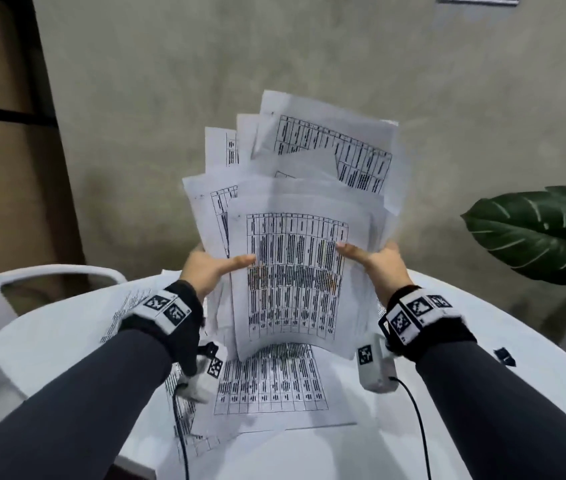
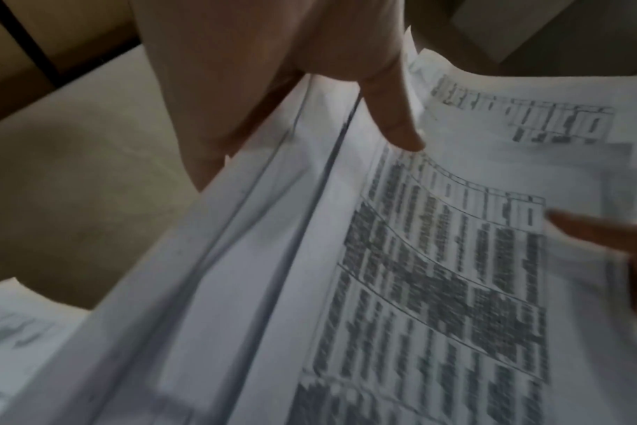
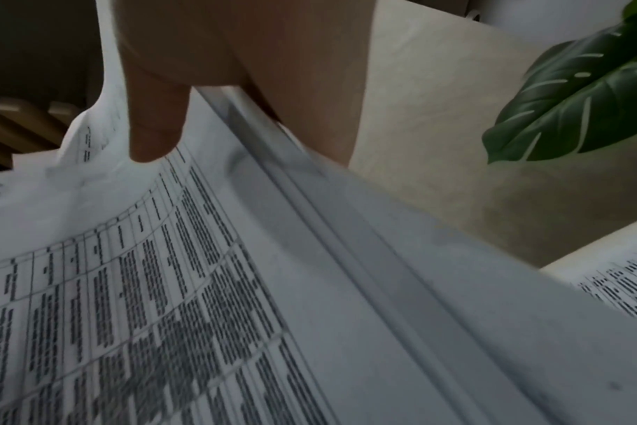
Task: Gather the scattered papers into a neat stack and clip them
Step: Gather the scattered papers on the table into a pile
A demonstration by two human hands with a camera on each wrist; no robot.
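An uneven bundle of printed sheets (image 1: 295, 271) stands upright above the white table (image 1: 66, 341), its upper sheets fanned out at different heights. My left hand (image 1: 212, 268) grips its left edge, thumb across the front page. My right hand (image 1: 371, 261) grips the right edge the same way. Close up, the bundle (image 2: 418, 273) shows my left thumb (image 2: 393, 115) on the printed table, and the bundle (image 3: 237, 287) shows my right thumb (image 3: 157, 120) on the front sheet. Loose sheets (image 1: 271, 382) still lie flat on the table under the bundle. A black clip (image 1: 504, 355) lies at the right.
More sheets (image 1: 125, 313) lie at the table's left. A white chair back (image 1: 49, 278) stands behind the table on the left. A large green plant leaf (image 1: 538, 233) hangs at the right. Cables run from both wrist cameras down across the table's front.
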